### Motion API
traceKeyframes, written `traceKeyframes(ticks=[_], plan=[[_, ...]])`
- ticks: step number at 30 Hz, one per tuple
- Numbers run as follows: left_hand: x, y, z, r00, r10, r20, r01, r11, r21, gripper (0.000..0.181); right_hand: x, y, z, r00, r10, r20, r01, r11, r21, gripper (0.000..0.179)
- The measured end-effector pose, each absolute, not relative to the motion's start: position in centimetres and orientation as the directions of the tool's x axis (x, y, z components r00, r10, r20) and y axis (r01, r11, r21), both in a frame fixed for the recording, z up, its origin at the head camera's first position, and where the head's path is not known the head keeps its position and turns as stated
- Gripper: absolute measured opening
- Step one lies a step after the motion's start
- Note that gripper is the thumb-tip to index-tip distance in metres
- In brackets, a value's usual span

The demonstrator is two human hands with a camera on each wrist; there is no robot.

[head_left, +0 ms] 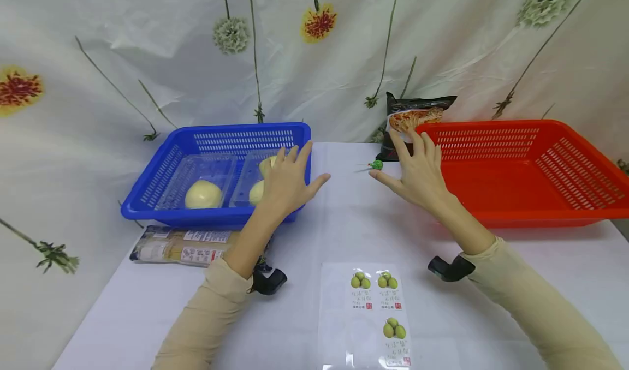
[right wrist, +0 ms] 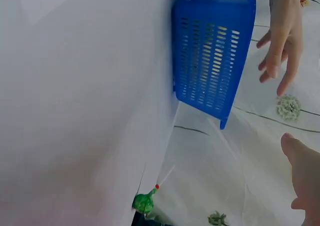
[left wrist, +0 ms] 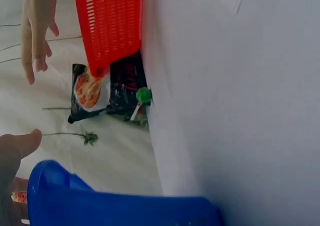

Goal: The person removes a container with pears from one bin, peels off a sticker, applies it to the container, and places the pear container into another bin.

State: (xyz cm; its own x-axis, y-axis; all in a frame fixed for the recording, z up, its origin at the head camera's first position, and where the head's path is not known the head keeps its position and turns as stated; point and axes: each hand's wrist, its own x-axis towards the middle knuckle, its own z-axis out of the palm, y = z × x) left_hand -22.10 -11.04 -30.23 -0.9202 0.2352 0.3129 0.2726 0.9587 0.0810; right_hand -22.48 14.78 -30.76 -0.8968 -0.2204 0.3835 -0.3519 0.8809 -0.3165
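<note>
My left hand (head_left: 286, 185) hovers above the right side of a blue basket (head_left: 196, 215), its fingers spread and holding nothing. Inside the basket lie clear plastic boxes (head_left: 216, 165) with pale round items (head_left: 203, 195), partly hidden by the hand. Over the left edge of a red basket (head_left: 496, 187) is my right hand (head_left: 420, 176), fingers spread, also holding nothing. A lollipop in a green wrapper (head_left: 375, 165) lies just left of the right hand. Behind that hand stands a black food packet (head_left: 417, 111) with a picture of noodles, also seen in the left wrist view.
In front of the blue basket lies a clear packet of pale, long contents (head_left: 184, 246), partly behind the left arm. A clear sheet with several green-fruit stickers (head_left: 363, 304) rests on the white table (head_left: 354, 228). A flower-patterned cloth (head_left: 172, 48) hangs behind.
</note>
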Motion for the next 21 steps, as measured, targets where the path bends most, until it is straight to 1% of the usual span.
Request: traceKeyframes(ticks=[2,4,9,13,18,21], plan=[[-22.0,-12.2,-29.9,-0.918,0.221,0.329,0.260,0.962,0.079,0.073,-22.9,14.0,-30.5,-0.890,-0.257,0.377,-0.402,0.834,-0.378,0.084],[-21.8,-13.5,-29.4,-0.927,0.201,0.317,0.242,0.965,0.098,0.070,-23.4,13.2,-30.3,-0.885,-0.291,0.364,-0.440,0.780,-0.446,0.083],[-21.7,-17.0,-28.6,-0.963,0.142,0.231,0.195,0.955,0.222,0.066,-24.4,10.6,-29.3,-0.885,-0.365,0.290,-0.464,0.644,-0.608,0.080],[-21.6,-19.6,-28.3,-0.977,0.119,0.178,0.169,0.939,0.299,0.065,-25.2,8.2,-28.9,-0.874,-0.428,0.229,-0.457,0.565,-0.687,0.080],[-21.3,-21.7,-28.3,-0.990,0.089,0.107,0.120,0.933,0.339,0.067,-26.1,5.2,-28.9,-0.858,-0.489,0.156,-0.430,0.519,-0.739,0.079],[-21.4,-22.4,-28.3,-0.995,0.084,0.054,0.098,0.934,0.344,0.070,-26.6,3.6,-28.8,-0.862,-0.495,0.114,-0.374,0.465,-0.803,0.076]])
